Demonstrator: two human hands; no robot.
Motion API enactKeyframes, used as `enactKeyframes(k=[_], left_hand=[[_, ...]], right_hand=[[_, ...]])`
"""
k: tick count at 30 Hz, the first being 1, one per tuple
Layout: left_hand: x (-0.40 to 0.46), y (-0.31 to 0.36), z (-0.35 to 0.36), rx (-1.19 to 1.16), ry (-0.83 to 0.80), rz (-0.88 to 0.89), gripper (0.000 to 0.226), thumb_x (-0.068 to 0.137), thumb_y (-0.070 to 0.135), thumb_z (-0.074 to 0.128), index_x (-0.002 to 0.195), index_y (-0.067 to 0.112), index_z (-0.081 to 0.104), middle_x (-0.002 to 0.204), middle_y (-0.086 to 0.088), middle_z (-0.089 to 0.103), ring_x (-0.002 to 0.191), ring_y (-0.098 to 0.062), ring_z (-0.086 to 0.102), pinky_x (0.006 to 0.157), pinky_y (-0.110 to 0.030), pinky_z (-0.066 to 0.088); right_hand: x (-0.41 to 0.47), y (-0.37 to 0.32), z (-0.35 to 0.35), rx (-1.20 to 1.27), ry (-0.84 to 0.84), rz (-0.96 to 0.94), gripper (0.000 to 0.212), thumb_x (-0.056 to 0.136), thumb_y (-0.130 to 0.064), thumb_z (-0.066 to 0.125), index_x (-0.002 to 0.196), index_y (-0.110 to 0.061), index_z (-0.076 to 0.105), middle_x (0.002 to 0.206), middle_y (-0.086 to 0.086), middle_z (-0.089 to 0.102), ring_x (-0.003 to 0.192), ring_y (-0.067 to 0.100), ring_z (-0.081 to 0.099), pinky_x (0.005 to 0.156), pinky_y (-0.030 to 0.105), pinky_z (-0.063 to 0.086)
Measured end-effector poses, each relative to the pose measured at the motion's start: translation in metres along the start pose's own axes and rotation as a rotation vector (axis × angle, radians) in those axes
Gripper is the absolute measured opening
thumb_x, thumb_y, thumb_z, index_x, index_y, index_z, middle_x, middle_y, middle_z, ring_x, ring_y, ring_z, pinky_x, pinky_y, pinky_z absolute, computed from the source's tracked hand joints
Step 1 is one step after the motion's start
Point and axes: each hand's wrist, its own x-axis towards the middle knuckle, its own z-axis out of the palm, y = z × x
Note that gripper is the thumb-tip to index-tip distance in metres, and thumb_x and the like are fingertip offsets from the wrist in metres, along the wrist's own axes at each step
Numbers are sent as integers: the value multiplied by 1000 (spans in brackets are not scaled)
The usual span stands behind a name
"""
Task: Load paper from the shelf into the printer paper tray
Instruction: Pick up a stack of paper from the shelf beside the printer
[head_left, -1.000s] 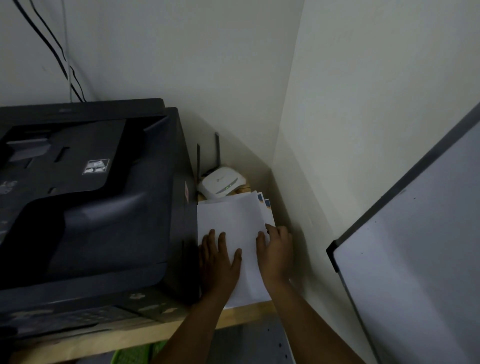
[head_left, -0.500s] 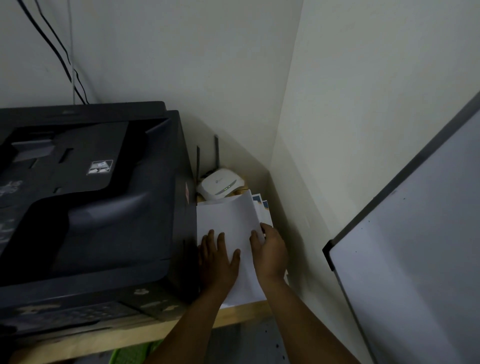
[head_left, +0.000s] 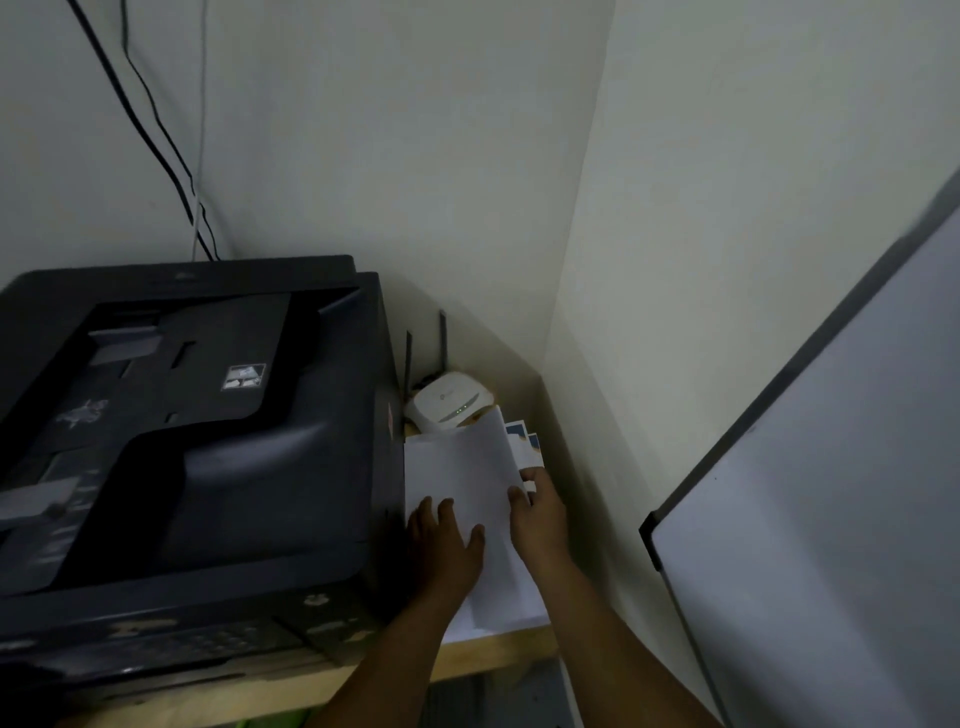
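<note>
A stack of white paper sheets (head_left: 462, 483) lies on the light wooden shelf (head_left: 498, 652), wedged between the large black printer (head_left: 182, 441) and the pale side wall (head_left: 701, 260). The left hand (head_left: 447, 545) rests flat on the top sheet, fingers spread and extended. The right hand (head_left: 537, 512) curls over the stack's right edge, fingers bent around the sheets there. A white router with two dark antennas (head_left: 449, 402) sits behind the stack. A white board with a dark frame (head_left: 831, 493) leans at the right.

A small office corner: a black printer (head_left: 192, 441), white router (head_left: 449, 402), whiteboard (head_left: 831, 493), bare walls.
</note>
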Motion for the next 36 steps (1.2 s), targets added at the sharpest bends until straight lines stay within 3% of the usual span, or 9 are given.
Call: enactKeyframes(k=[4,8,12,18,22,28,33,36], left_hand=[[-11,13,-12,-63,-6,-18,65,103,51,49,158,24,28,170,-5,15,152,-31,25,123,-47,34],[-28,33,-32,-63,38,21,63,101,54,49,154,24,31,168,-5,23,145,-31,38,117,-46,43],[-52,53,-59,-65,86,80,64,99,59,46,151,26,30,162,-4,31,139,-28,46,111,-46,49],[-87,95,-117,-193,232,224,48,102,50,53,139,20,46,142,-7,55,118,-21,63,97,-30,54],[-93,126,-151,-295,313,263,59,103,51,51,150,15,44,154,-11,47,132,-27,57,106,-38,50],[-94,152,-201,-517,373,270,73,97,63,54,156,24,37,164,-3,38,144,-27,47,113,-51,48],[-95,149,-263,-763,363,205,99,82,73,69,159,22,33,165,-8,31,146,-33,43,116,-54,44],[-97,139,-303,-871,332,181,108,80,70,73,163,21,25,170,-9,24,150,-34,38,116,-51,41]], right_hand=[[-9,-23,-2,22,31,16,18,110,-17,54,122,-28,60,112,-3,66,101,19,68,84,37,62],[-28,-50,-12,29,52,-23,17,108,-16,55,121,-25,62,114,-1,66,104,21,66,70,25,52],[-45,-86,-35,46,58,-40,17,107,-15,55,119,-25,63,114,1,69,103,25,67,73,32,52],[-69,-144,-79,74,57,-112,15,107,-15,55,117,-20,64,113,1,71,103,24,68,86,41,59],[-81,-176,-105,169,108,-161,12,107,-12,56,112,-18,66,103,-7,71,97,18,68,74,29,53],[-99,-223,-135,266,151,-246,12,108,-19,59,117,-24,65,104,-15,71,95,12,69,72,29,53],[-117,-268,-156,318,122,-357,13,108,-20,61,120,-25,64,102,-15,75,86,5,73,64,18,52],[-128,-294,-157,352,70,-426,13,108,-22,64,120,-27,65,104,-10,81,89,7,78,70,21,59]])
